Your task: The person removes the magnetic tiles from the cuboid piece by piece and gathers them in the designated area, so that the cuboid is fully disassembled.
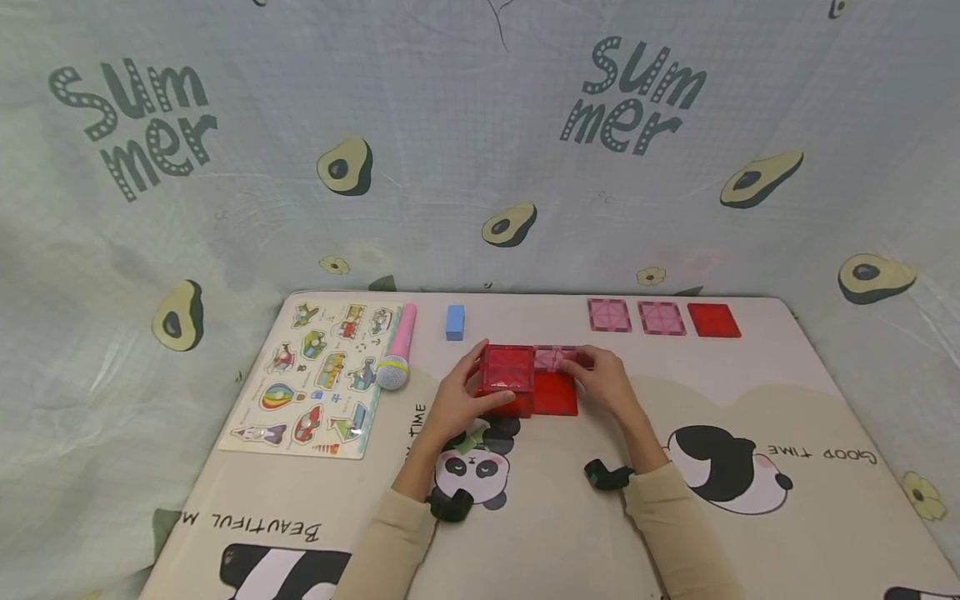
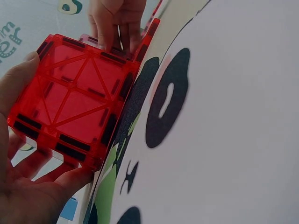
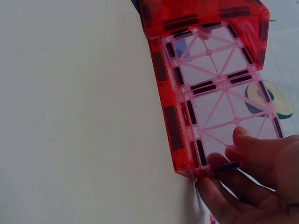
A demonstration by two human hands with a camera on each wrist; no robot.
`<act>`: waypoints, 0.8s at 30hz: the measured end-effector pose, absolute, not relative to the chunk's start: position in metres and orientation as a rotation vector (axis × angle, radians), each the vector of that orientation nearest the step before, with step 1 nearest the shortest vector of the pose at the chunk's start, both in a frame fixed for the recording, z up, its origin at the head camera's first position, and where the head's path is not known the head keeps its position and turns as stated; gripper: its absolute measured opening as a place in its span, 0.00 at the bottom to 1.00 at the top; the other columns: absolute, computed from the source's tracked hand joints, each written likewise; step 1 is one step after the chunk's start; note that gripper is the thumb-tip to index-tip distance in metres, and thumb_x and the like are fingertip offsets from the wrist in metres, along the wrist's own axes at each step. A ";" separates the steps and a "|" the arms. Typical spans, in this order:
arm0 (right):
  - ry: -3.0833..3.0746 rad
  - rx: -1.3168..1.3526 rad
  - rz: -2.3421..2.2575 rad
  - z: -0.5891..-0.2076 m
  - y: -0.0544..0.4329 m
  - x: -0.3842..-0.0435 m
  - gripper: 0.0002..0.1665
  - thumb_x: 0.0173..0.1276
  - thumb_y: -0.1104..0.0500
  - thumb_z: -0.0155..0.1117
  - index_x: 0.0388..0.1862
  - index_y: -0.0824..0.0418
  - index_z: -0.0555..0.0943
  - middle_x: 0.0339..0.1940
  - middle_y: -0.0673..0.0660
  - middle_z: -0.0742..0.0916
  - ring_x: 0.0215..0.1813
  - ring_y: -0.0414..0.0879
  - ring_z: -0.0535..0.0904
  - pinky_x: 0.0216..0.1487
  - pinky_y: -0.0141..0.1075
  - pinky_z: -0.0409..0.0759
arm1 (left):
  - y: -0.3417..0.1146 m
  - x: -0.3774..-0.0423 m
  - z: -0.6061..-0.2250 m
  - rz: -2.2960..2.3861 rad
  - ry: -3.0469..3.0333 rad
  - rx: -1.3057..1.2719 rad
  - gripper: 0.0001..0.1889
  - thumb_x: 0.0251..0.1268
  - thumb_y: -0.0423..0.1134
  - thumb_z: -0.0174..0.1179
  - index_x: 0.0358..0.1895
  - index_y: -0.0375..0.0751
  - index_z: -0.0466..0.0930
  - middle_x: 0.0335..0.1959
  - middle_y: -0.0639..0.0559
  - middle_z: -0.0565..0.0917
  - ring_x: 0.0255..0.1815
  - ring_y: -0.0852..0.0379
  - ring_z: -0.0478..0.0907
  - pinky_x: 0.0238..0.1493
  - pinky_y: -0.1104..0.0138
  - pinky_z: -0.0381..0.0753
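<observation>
A box of red translucent magnetic tiles (image 1: 510,368) stands mid-table. My left hand (image 1: 456,407) grips it from the left, thumb along the near side and fingers at the far left. In the left wrist view, its red tile face (image 2: 77,93) has triangular ribs and dark magnets. A flat red tile (image 1: 555,394) lies against the box's right side. Along that tile's far edge stands a pink translucent tile (image 3: 233,114), whose outer end my right hand (image 1: 609,385) pinches between thumb and fingers. Another pink tile (image 3: 210,53) stands between it and the box.
At the back right lie two pink tiles (image 1: 609,315) and a red tile (image 1: 714,320). A blue block (image 1: 455,322) stands behind the box. Left of it are a pink toy microphone (image 1: 402,337) and a picture puzzle board (image 1: 300,375). A patterned curtain (image 1: 435,108) hangs behind the table.
</observation>
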State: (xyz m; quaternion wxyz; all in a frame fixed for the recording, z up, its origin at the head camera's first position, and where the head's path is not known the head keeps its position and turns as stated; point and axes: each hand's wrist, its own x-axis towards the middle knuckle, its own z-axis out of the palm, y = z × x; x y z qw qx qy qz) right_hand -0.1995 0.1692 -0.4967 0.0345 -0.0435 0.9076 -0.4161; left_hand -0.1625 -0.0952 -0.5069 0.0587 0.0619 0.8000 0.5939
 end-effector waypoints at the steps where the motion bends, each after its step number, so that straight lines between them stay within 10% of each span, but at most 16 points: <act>1: 2.796 -0.139 -1.277 -0.497 0.169 -0.199 0.22 0.74 0.53 0.62 0.60 0.65 0.79 0.52 0.65 0.86 0.52 0.58 0.80 0.57 0.51 0.85 | -0.095 -0.162 -0.507 1.799 2.424 0.188 0.50 0.52 0.49 0.75 0.78 0.68 0.55 0.75 0.51 0.68 0.76 0.44 0.65 0.62 0.50 0.81; 24: 2.909 -0.147 -1.311 -0.505 0.166 -0.205 0.11 0.74 0.57 0.63 0.46 0.64 0.83 0.38 0.62 0.88 0.40 0.52 0.78 0.49 0.44 0.82 | -0.095 -0.162 -0.506 1.788 2.431 0.186 0.50 0.53 0.48 0.75 0.78 0.66 0.55 0.75 0.51 0.68 0.76 0.44 0.65 0.62 0.49 0.81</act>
